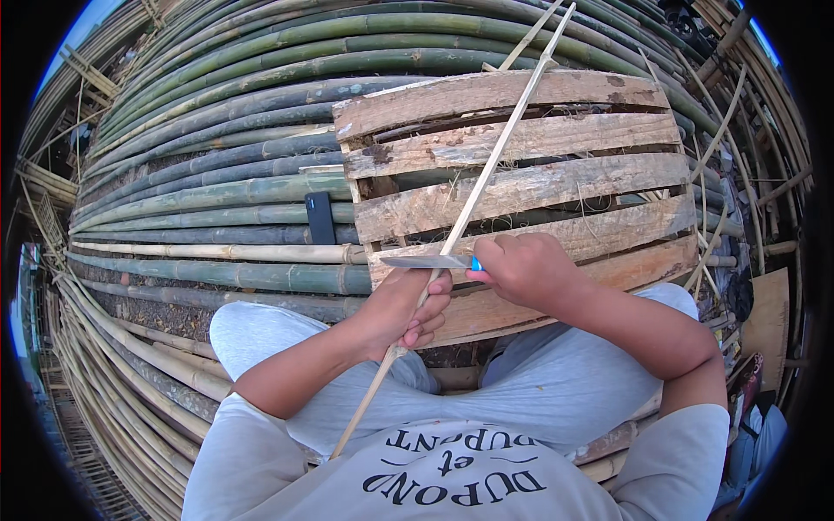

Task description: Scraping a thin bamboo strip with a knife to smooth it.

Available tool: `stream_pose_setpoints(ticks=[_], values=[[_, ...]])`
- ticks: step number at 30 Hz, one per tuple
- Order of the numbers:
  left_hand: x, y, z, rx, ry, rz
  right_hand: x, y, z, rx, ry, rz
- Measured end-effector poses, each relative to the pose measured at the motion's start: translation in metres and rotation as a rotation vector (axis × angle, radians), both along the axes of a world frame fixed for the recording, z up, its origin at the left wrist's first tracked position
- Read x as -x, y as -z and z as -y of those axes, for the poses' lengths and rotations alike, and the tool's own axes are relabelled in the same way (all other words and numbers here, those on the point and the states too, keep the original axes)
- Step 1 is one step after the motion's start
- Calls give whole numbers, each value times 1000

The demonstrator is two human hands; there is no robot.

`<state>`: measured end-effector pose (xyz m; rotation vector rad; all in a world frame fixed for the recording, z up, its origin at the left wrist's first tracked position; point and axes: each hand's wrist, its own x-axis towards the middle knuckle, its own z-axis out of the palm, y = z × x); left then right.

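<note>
A long pale bamboo strip (491, 165) runs slantwise from my lap, over a slatted wooden pallet (530, 193), to the far poles. My left hand (407, 313) is wrapped round the strip near the pallet's front left corner. In my right hand (528, 271) is a knife (426, 261), gripped by its blue handle. The blade points left and lies across the strip, just above my left fingers. Most of the handle is hidden inside my right fist. A swollen joint in the strip shows just below my left hand.
Many green and grey bamboo poles (261, 193) lie side by side beyond and left of the pallet. A dark phone (320, 218) rests on them. Thin poles (122, 373) are bundled at the lower left. Loose strips (723, 126) and a flat board (768, 321) are at the right.
</note>
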<state>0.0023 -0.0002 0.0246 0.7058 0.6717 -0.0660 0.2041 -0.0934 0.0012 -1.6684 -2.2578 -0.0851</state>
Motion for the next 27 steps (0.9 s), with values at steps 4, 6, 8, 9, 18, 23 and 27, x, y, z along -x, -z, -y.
stream_pose_setpoints(ticks=[4,6,8,9,18,23,27], values=[[2,-1,-3,-13,-3,-6,-5,3,-7,-119,-35,85],[2,-2,-3,-6,-9,-1,-7,4,-10,-119,-40,74],[2,-3,-5,0,-16,6,-8,4,-12,-120,-44,66],[1,-2,-7,5,-20,18,-8,3,-14,-114,-26,53],[7,-2,-10,49,-91,73,22,-9,-13,-36,119,50],[5,-7,-6,35,-88,37,6,-5,-16,-74,-14,20],[6,2,-12,18,-107,61,20,-11,-12,-72,121,30]])
